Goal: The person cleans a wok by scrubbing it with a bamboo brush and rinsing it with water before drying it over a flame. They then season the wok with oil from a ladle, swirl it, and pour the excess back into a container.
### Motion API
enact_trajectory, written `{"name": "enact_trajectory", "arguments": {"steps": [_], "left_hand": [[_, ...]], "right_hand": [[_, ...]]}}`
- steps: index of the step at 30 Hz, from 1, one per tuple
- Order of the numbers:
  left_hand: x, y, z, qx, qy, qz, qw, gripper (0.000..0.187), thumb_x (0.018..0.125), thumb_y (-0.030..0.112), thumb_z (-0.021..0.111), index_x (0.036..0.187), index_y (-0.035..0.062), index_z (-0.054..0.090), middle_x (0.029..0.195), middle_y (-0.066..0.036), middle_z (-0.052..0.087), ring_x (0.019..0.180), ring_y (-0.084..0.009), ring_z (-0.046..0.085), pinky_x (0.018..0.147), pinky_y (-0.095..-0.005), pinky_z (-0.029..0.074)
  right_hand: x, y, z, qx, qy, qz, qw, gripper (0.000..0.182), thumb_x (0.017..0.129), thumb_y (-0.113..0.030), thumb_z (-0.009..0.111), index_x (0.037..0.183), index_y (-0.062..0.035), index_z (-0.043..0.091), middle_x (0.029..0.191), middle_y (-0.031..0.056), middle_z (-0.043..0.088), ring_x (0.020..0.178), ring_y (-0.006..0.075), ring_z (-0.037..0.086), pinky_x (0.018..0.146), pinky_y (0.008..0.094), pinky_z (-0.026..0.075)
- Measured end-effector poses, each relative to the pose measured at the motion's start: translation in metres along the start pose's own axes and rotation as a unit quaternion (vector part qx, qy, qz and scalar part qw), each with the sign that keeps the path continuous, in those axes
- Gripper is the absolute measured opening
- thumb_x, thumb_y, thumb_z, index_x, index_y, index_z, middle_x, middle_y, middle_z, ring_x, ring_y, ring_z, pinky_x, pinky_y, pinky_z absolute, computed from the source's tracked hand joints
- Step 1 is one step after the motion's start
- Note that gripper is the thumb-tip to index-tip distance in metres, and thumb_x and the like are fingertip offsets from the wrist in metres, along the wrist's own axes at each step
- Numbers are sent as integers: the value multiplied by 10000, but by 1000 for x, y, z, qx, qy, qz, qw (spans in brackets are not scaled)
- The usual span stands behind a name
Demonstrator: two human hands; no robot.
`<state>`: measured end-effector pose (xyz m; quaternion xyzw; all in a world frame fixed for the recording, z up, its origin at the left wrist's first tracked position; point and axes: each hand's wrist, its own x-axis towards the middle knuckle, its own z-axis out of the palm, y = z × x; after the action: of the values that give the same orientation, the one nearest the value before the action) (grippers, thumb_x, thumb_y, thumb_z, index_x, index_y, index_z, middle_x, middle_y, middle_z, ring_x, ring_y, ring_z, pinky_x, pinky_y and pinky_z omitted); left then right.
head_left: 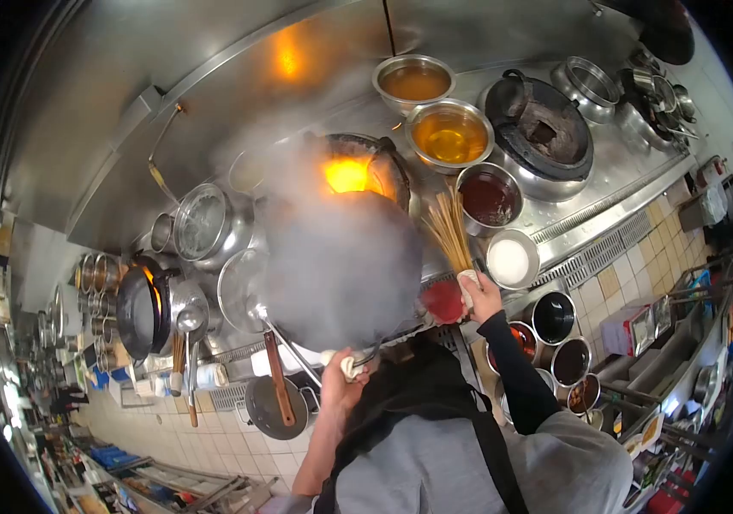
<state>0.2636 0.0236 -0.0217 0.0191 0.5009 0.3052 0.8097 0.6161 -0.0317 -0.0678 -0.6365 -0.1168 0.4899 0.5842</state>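
Observation:
A large dark wok [341, 274] full of steam sits over a burner with an orange flame [347, 176] behind it. My left hand [342, 370] is closed around a white-wrapped handle at the wok's near rim. A metal ladle [285, 334] runs from that hand into the wok's left side. My right hand [482, 295], in a black sleeve, grips the base of a bamboo brush [450, 227], bristles pointing up over the wok's right rim. A red bowl [443, 301] sits just left of that hand.
Bowls of oil [450, 135], dark sauce [488, 199] and white powder [510, 261] line the steel counter on the right. An open burner ring [542, 128] lies beyond. Seasoning pots [553, 319] stand near my right elbow. A second wok [139, 313] with flame and pots stand left.

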Motion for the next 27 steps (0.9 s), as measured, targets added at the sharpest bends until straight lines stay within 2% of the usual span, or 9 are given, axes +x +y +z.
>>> {"name": "enact_trajectory", "arguments": {"steps": [5,10,12,15,16,19,21,23,27], "left_hand": [[-17,53,35,8,-10,46,999,160,991,265,597,1001,106,586,863,-68,644,708,-242,621,540,-294,476],[81,67,30,48,25,73,996,154,966,218,620,1073,107,615,1029,-60,650,955,-213,614,824,-381,538],[128,68,16,76,-43,100,991,214,975,263,646,1122,113,607,1056,-63,631,980,-222,603,857,-393,529],[188,67,-1,72,-74,68,992,265,997,357,653,1110,124,599,1041,-58,627,981,-226,600,839,-403,528],[185,64,3,66,-58,49,995,312,1008,438,639,1080,137,598,1026,-60,631,936,-213,608,736,-381,538],[126,52,-3,157,-77,7,985,360,1019,473,609,1126,130,587,938,-60,621,764,-207,598,615,-339,511],[77,37,-30,229,-112,27,967,386,1000,463,642,1061,84,599,811,-57,656,640,-210,635,492,-317,471],[30,28,-72,241,-155,13,958,393,999,442,650,1083,61,607,831,-67,672,640,-202,652,460,-305,453],[-35,21,-155,206,-119,25,971,383,1004,413,645,1099,43,611,822,-88,671,635,-210,660,454,-293,451]], "right_hand": [[-37,12,3,-45,23,-57,997,308,995,-254,675,1183,-16,622,728,29,595,524,109,553,423,277,450],[-86,37,20,4,52,-47,998,363,986,-263,689,1242,-17,614,780,28,606,583,106,574,424,266,450],[-115,27,35,-7,60,-25,998,373,983,-269,695,1248,-19,611,779,22,599,582,104,571,421,264,448],[-137,51,45,-12,61,-36,997,363,978,-281,692,1247,-48,621,698,18,599,450,110,538,379,251,387],[-140,59,45,-19,60,-54,997,376,978,-282,691,1262,-48,618,693,17,595,445,110,535,377,251,382],[-160,59,50,-47,57,-44,996,438,977,-269,698,1320,-19,589,735,25,601,507,105,553,396,262,416],[-168,66,53,-52,64,-36,996,495,974,-271,713,1351,13,562,777,29,599,558,103,559,417,269,450],[-168,76,56,-32,68,-50,996,487,974,-265,713,1352,7,572,775,29,605,554,104,555,415,274,448],[-166,77,68,-28,55,-38,997,391,978,-254,704,1266,-3,620,781,32,614,556,108,560,407,282,441]]}}
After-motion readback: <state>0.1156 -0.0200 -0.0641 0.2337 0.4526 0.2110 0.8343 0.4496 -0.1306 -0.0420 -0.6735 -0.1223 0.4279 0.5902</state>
